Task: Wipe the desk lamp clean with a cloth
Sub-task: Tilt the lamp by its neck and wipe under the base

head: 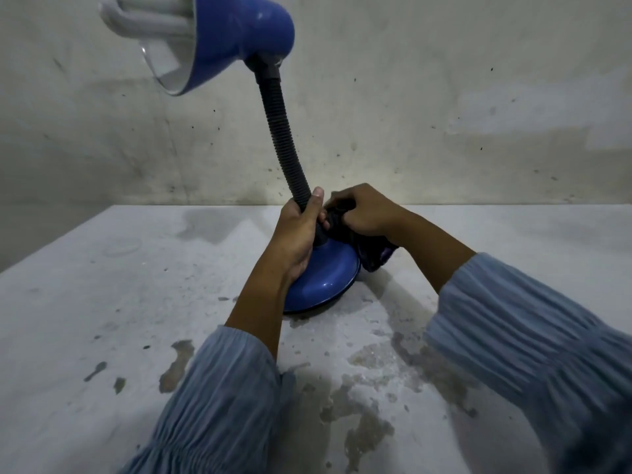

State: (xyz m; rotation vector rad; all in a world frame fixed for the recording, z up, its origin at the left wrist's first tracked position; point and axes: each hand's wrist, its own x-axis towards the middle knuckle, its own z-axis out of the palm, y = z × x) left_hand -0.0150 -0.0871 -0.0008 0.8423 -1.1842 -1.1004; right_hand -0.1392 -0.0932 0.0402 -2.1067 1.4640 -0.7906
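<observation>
A blue desk lamp stands on a worn white table (pixel 102 302), its round base (pixel 325 278) tilted up a little on the right. The black flexible neck (pixel 280 131) rises to the blue shade (pixel 236 35), which holds a white coiled bulb (pixel 147 15). My left hand (pixel 301 230) grips the bottom of the neck, thumb up along it. My right hand (pixel 362 213) holds a bunched dark cloth (pixel 372 251) against the far right side of the base, beside the neck. Part of the cloth hangs down to the table.
A stained pale wall (pixel 444 97) stands close behind the table's far edge. The table's paint is chipped in brown patches near me. Blue pleated sleeves cover both forearms.
</observation>
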